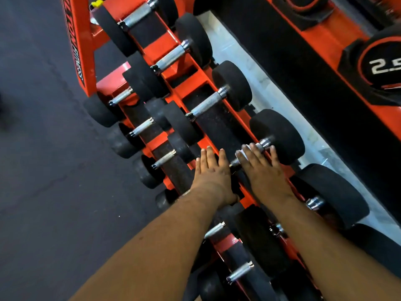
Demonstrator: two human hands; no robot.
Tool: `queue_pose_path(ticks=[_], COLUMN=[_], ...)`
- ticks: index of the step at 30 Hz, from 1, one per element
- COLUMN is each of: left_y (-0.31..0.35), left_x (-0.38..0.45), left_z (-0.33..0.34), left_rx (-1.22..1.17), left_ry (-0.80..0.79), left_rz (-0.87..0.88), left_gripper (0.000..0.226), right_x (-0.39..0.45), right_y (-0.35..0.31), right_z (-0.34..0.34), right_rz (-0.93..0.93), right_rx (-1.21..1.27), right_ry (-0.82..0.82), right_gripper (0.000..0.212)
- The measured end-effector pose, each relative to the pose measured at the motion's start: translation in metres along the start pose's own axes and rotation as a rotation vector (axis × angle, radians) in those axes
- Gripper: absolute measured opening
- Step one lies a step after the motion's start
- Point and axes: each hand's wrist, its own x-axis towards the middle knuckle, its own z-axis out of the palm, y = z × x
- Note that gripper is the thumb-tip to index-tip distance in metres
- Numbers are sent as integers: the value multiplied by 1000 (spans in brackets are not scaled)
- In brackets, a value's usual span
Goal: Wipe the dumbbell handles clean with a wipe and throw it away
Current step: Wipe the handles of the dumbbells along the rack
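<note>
A person's right hand (263,170) is pressing a white wipe (244,154) onto the chrome handle (262,144) of a black dumbbell (280,135) sitting on the upper tier of an orange rack (156,51), the fingers (253,151) lying straight over the wipe (only a small edge of it is showing past the fingertips). The left hand (211,170) is resting flat, fingers released and spread, on the dark padded strip (219,129) just beside that handle. More dumbbells are lining both tiers, over a dark rubber floor (43,148). A plate marked 2.5 (382,64) is sitting on a neighbouring rack at upper right.
</note>
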Motion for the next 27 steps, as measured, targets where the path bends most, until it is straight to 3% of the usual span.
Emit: queue_pose_path(ticks=[3,10,14,18,23,27], left_y=[0,-1,-1,-1,-1,-1], left_x=[-1,-2,-4,-4,-2,-2], left_z=[-2,-3,-3,-2,0,2], left_rx=[3,-6,-6,4,-24,-31], left_ry=[-10,-24,-5,1,18,33], left_rz=[1,7,16,10,-1,-7], left_gripper=[135,132,131,133,137,138], right_x=[-21,26,-5,-18,20,-19], right_y=[-7,-12,-5,-4,-2,-4], right_z=[6,-11,3,5,0,10], right_rz=[-91,-250,-266,-263,-299,-212], right_rx=[31,122,40,-6,149,63], right_ry=[27,-184,-23,-17,-50,11], right_gripper=[65,63,65,66,54,63])
